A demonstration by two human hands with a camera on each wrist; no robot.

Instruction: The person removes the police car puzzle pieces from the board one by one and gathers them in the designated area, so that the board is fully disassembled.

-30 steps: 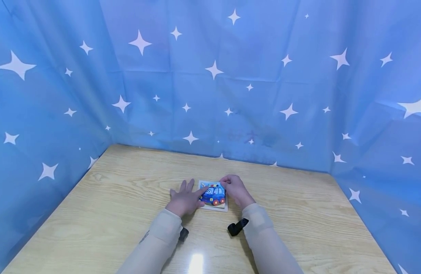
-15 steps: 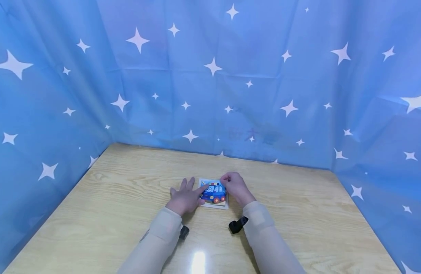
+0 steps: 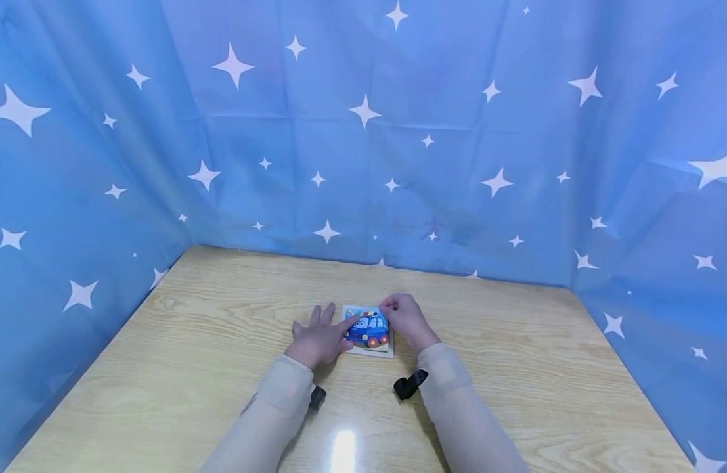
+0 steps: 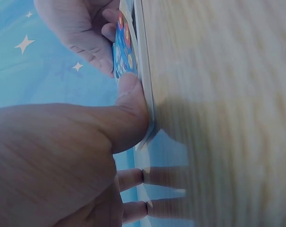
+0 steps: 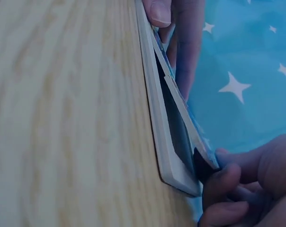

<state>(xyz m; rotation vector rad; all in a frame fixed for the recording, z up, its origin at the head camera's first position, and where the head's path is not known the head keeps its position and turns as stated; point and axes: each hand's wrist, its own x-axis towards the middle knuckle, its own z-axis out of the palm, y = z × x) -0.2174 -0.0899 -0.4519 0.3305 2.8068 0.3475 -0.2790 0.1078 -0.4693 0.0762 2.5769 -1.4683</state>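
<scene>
A small jigsaw puzzle [image 3: 372,332] with a blue cartoon police car lies in a pale, thin tray [image 3: 372,353] on the table. My left hand [image 3: 317,338] lies spread at its left side, index finger across the picture. In the left wrist view, the thumb [image 4: 129,111] presses at the puzzle's near edge. My right hand [image 3: 407,322] pinches the puzzle's far right corner between thumb and finger. The right wrist view shows the joined puzzle pieces [image 5: 183,111] slanting up off the tray's rim [image 5: 157,127], with a dark gap beneath and a step at a seam.
The wood-grain table [image 3: 221,374] stretches around the tray on all sides. A blue curtain [image 3: 363,164] with white stars hangs behind it and at both sides. Black wrist cameras [image 3: 409,386] sit on the sleeves, and light glares on the near tabletop.
The head view has tilted slightly, so the scenery shifts a little upward. Both hands keep their places on the puzzle.
</scene>
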